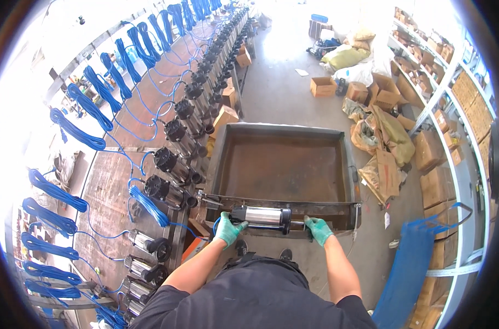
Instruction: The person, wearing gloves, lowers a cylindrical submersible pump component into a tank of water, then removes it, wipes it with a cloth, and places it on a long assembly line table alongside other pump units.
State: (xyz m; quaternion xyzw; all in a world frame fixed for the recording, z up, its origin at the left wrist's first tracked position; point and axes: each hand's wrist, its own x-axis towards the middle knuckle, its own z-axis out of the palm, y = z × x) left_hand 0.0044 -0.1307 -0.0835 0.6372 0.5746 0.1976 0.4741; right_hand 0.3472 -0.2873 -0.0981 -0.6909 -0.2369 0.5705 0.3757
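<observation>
A submersible pump [264, 216] with a shiny steel body and black ends lies level in front of me, above the near end of a water tank [285, 129]. My left hand [229, 230], in a green glove, is closed on the pump's black left end. At the other end, my gloved right hand [318, 230] grips around a short rod that comes out of the pump; a dark piece shows under its fingers, too small to make out. A blue cable coil [148, 205] hangs left of my left hand, and its lead runs towards the pump.
Rows of similar pumps [175, 130] stand along a workbench [117, 181] on the left, with blue cable coils [87, 107] hung beside them. A metal bar [249, 198] crosses the tank. To the right are cardboard boxes [323, 86], sacks [392, 134], shelving [452, 148] and a blue panel [406, 268].
</observation>
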